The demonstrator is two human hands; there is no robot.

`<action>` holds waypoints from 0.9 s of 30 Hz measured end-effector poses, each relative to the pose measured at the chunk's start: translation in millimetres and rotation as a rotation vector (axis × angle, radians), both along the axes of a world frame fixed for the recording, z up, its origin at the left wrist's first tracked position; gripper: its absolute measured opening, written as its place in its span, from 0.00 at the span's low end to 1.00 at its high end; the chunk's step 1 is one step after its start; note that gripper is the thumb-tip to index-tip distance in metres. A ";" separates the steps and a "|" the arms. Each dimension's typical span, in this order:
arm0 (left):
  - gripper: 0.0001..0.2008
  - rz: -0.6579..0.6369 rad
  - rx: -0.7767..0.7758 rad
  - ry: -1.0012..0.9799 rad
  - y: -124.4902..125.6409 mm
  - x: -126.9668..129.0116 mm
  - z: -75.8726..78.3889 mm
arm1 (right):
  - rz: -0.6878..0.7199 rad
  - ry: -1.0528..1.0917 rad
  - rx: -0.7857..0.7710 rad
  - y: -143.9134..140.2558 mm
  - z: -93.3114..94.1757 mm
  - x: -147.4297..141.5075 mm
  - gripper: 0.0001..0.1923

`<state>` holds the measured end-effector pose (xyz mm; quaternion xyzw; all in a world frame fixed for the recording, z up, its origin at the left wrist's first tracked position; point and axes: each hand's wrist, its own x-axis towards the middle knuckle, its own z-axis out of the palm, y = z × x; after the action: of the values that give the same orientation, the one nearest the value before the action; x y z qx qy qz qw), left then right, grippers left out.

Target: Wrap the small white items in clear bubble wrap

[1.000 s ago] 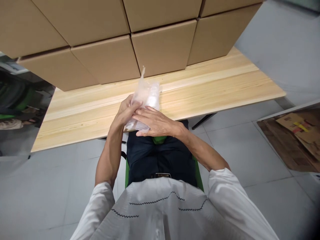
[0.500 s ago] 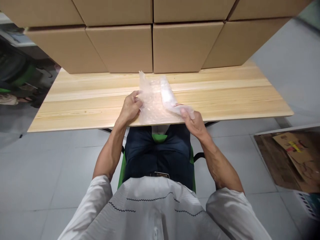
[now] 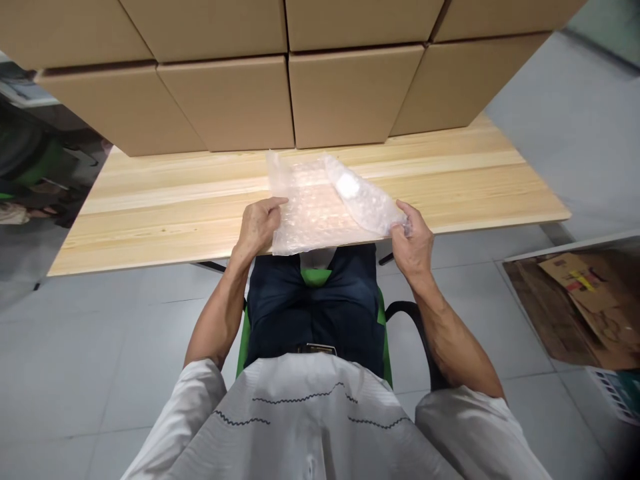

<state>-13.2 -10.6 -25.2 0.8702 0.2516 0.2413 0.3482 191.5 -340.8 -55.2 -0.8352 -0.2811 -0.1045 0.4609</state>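
Bubble wrap [image 3: 320,213] lies crosswise between both hands.

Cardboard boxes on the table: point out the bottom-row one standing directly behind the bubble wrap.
The third bottom-row box from the left. The bubble wrap, held by left hand and right hand, lies right before its face; the others sit off to the sides.

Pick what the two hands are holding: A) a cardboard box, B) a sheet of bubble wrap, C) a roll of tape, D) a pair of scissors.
B: the left hand and right hand each grip a side of the clear bubble wrap spread on the wooden table.
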 end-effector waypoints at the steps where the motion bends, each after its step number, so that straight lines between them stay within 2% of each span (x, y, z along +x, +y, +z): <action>1: 0.26 0.008 -0.013 0.003 -0.6 0.3 -0.2 | -0.001 -0.009 -0.007 -3.9 -0.5 1.5 0.31; 5: 0.23 0.047 -0.067 0.005 -3.5 0.1 2.2 | -0.019 -0.042 -0.017 -16.6 0.1 5.2 0.28; 9: 0.22 0.064 -0.114 -0.027 -4.5 1.0 4.2 | 0.019 -0.093 -0.091 -27.2 6.2 -0.2 0.19; 13: 0.22 0.036 -0.113 -0.032 -0.6 1.0 6.0 | 0.040 -0.207 -0.205 -33.8 19.5 -10.9 0.17; 15: 0.23 0.026 -0.051 0.005 1.5 -4.1 13.1 | 0.042 -0.270 -0.234 -31.7 30.1 -16.2 0.18; 17: 0.25 0.037 0.066 0.035 0.8 -12.8 27.6 | 0.089 -0.316 -0.266 -23.3 42.1 -21.0 0.21; 19: 0.28 0.040 0.188 0.056 -4.6 -21.5 47.4 | 0.201 -0.337 -0.319 -8.3 52.7 -24.7 0.25; 22: 0.31 -0.048 0.334 0.125 -21.3 -23.4 73.1 | 0.377 -0.308 -0.404 21.3 60.0 -27.0 0.32; 24: 0.33 -0.133 0.426 0.195 -33.8 -13.7 77.9 | 0.425 -0.280 -0.463 39.4 58.2 -25.8 0.36; 27: 0.37 -0.238 0.481 0.354 -46.2 9.4 63.1 | 0.412 -0.254 -0.531 56.3 50.3 -19.3 0.38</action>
<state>-3.8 -56.8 37.9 0.9793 0.1404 0.0965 0.1092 172.2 -284.5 -4.8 -0.8319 -0.5161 -0.0358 0.2006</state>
